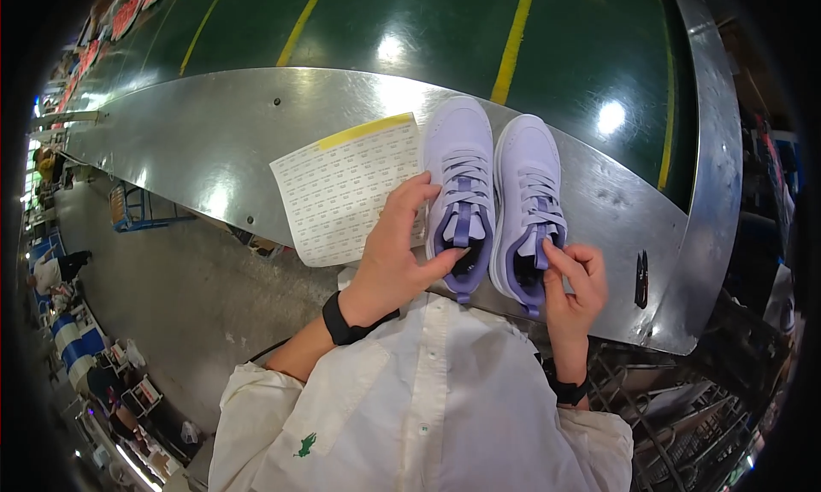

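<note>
Two lilac sneakers stand side by side on the metal ledge, toes pointing away from me. My left hand curves around the outer side of the left sneaker. Its thumb reaches over the collar at the shoe's opening, with the index finger beside the laces. On the right sneaker, my right hand pinches the darker purple tongue edge between thumb and fingers. Both shoes are laced, with purple heel loops toward me. A white sheet of small printed labels, yellow along its top, lies left of the shoes.
Beyond the metal ledge runs a green conveyor belt with yellow stripes. A small black tool, possibly thread snips, lies to the right. Wire racks stand below at right. Off left are a blue frame and a distant person.
</note>
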### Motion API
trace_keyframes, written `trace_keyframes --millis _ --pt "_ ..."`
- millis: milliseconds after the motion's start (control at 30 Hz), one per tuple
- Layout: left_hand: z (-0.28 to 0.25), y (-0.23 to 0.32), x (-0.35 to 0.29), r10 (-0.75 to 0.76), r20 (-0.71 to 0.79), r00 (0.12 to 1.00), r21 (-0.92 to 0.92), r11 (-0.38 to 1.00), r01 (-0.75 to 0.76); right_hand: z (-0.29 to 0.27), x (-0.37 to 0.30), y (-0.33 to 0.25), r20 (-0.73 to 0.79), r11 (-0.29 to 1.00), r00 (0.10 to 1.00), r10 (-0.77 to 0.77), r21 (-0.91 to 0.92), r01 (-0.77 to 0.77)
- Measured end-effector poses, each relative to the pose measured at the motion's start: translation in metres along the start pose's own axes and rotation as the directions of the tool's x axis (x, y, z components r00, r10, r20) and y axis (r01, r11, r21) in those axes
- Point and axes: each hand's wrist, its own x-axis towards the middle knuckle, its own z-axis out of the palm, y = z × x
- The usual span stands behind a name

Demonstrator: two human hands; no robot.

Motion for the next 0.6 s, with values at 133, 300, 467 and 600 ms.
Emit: trace_keyframes --millis 133,300,467,600 --pt "-0.004 0.001 0.0 -0.032 0.001 1.0 0.03 0.999 0.031 -0.022 0.008 0.008 0.076 0.993 0.996 0.055 0.098 -0.062" --pt "-0.016 0.014 0.009 0.076 0.033 0.997 0.002 0.997 -0.076 -0.098 -0.001 0.091 -0.321 0.881 0.924 0.21 -0.347 -0.321" --pt "-0.017 0.049 0.033 0.382 0.154 0.911 0.289 0.865 -0.411 -0.113 -0.027 0.127 -0.262 0.656 0.904 0.338 -0.624 -0.426" --pt "0.01 0.063 0.038 0.339 0.272 0.901 0.396 0.814 -0.425 -0.099 -0.026 0.132 -0.307 0.804 0.907 0.287 -0.438 -0.403"
